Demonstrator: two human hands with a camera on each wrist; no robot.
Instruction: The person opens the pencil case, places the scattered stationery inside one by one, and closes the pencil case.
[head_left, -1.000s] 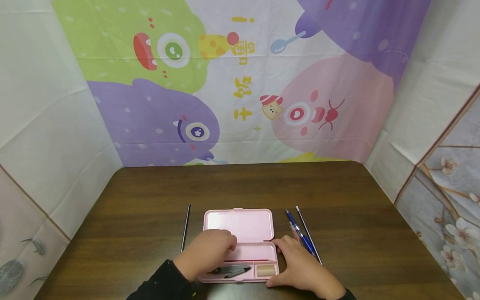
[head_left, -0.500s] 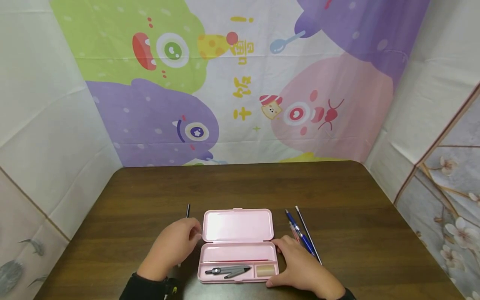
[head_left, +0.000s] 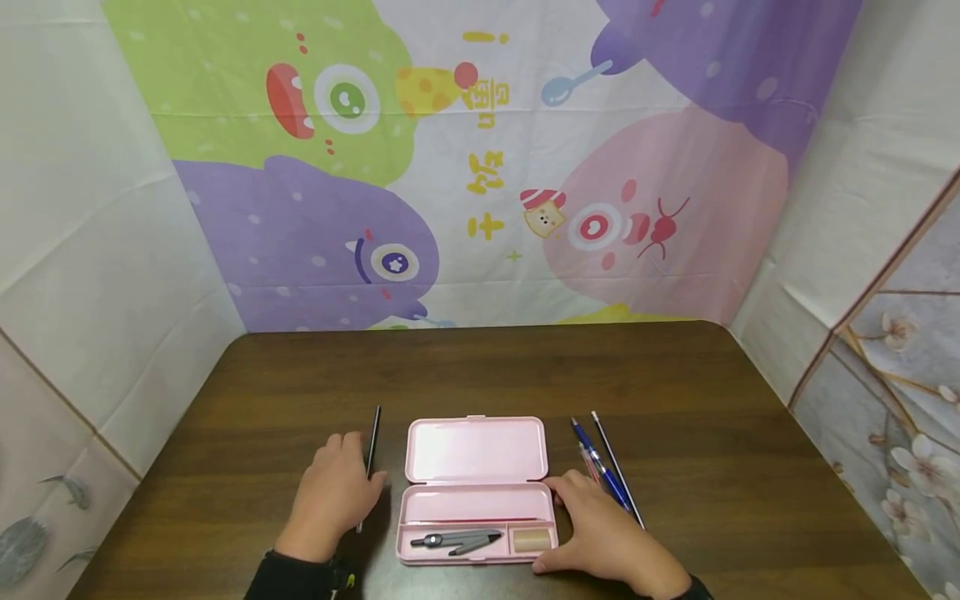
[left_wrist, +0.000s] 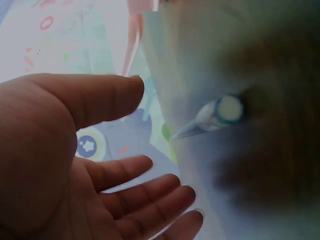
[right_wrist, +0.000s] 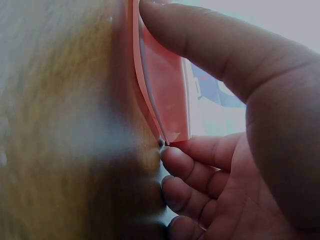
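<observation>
A pink pencil case (head_left: 476, 450) lies open on the table, its lid folded back. In its front compartments are a grey drawing compass (head_left: 457, 541) and a tan block (head_left: 532, 541). My right hand (head_left: 600, 533) holds the case's right end, thumb at the front corner and forefinger at the back one. My left hand (head_left: 330, 496) hovers over a dark pencil (head_left: 373, 437) left of the case, thumb on one side and fingers on the other. In the left wrist view the fingers are spread apart from the pencil (left_wrist: 212, 115), whose end faces the camera.
Right of the case, a blue pen (head_left: 611, 483), a reddish pen (head_left: 588, 463) and a thin pencil (head_left: 617, 467) lie side by side, partly behind my right hand. A printed cloth (head_left: 480, 275) hangs at the back edge of the brown table (head_left: 300, 375).
My left hand has left the inside of the case and moved left to the dark pencil, its fingers spreading. The compass shows fully now. The right hand has stayed at the case.
</observation>
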